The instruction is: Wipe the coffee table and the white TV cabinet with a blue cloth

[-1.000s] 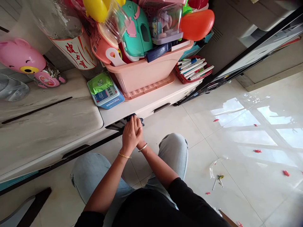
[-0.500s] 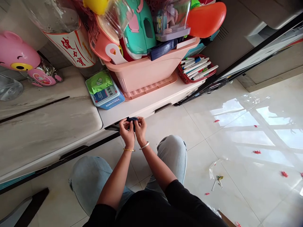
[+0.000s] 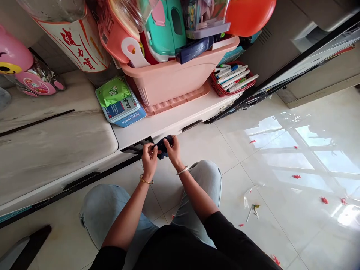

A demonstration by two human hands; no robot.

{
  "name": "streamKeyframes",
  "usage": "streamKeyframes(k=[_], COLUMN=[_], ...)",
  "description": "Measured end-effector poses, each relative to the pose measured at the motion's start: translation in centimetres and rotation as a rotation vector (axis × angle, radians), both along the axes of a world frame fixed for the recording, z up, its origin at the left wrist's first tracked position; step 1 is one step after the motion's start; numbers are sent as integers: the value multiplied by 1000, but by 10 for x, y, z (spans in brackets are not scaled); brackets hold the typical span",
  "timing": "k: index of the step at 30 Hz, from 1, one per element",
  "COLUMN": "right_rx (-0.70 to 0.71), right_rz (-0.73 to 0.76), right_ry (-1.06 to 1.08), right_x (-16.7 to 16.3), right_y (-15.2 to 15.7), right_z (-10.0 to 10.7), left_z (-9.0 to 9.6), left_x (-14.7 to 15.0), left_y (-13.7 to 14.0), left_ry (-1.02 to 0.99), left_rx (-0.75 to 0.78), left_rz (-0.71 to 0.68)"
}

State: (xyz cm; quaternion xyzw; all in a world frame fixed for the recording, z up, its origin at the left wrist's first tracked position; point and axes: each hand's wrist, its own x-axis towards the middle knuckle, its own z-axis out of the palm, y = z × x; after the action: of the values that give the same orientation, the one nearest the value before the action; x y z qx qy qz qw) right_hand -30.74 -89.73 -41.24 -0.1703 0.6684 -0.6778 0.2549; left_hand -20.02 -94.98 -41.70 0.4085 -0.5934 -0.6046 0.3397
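Stretched between my two hands is a bunched dark blue piece of soft fabric; its exact kind is hard to make out. My left hand pinches its left end between thumb and fingers. On its right end my right hand is closed, the thumb lying on top. Both hands are above the floor, in front of the low cabinet and between my knees. Just behind the left hand, a black-edged drawer appears pulled slightly out.
On the cabinet stand a pink bin heaped with toys, a red basket of markers, a blue-and-white tin under a green packet, and a large labelled jar. Red scraps and a clear wrapper litter the tiled floor.
My hands have moved apart, the right one shifting right. The dark fabric between them is spread wider and shows more. The view has shifted slightly.
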Motion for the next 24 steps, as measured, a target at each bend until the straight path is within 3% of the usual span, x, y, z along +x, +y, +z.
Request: streamKeyframes(k=[5, 11, 20, 24], right_rx=[-94, -112, -130, -179], right_rz=[12, -182, -243, -289], right_ry=[-140, -274, -501, -572], right_x=[7, 25, 21, 19], right_y=[-18, -41, -43, -46], right_z=[6, 8, 19, 23], left_z=[11, 12, 4, 7], left_x=[-13, -25, -51, -53], left_y=[5, 1, 1, -2], left_ry=[85, 64, 165, 204], left_rx=[87, 125, 473, 507], left_rz=[220, 415, 370, 350])
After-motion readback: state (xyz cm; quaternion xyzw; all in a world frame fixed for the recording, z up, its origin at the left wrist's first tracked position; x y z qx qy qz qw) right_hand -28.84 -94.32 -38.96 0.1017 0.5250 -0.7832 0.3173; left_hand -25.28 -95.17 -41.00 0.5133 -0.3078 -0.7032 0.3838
